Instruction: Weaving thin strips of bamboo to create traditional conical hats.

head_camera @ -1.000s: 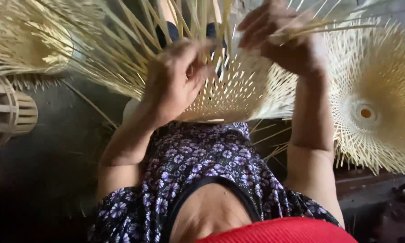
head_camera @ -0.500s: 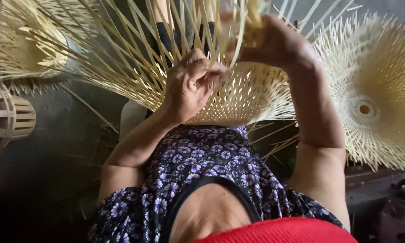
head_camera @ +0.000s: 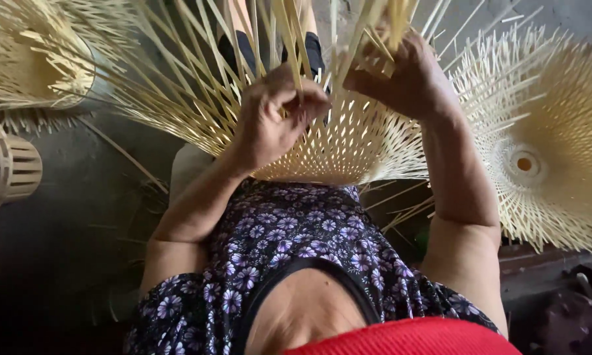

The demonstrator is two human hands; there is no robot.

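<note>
Work in hand: a half-woven, pale bamboo-strip basket (head_camera: 335,141) rests on the weaver's lap, loose strips fanning upward.
Left hand (head_camera: 273,121): fingers closed, pinching one strip to steady it.
Right hand (head_camera: 411,82): fingers curled round a bunch of strips, holding them apart.
Nearby: a finished pale woven bamboo piece (head_camera: 546,151) at right.

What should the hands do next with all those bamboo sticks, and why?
Probably the left hand should tuck the strip it pinches across the neighbouring upright strips. The woven cone is tight near the lap but its strips stand loose above, and the right hand grips a bunch of strips aside, leaving a gap.
</note>
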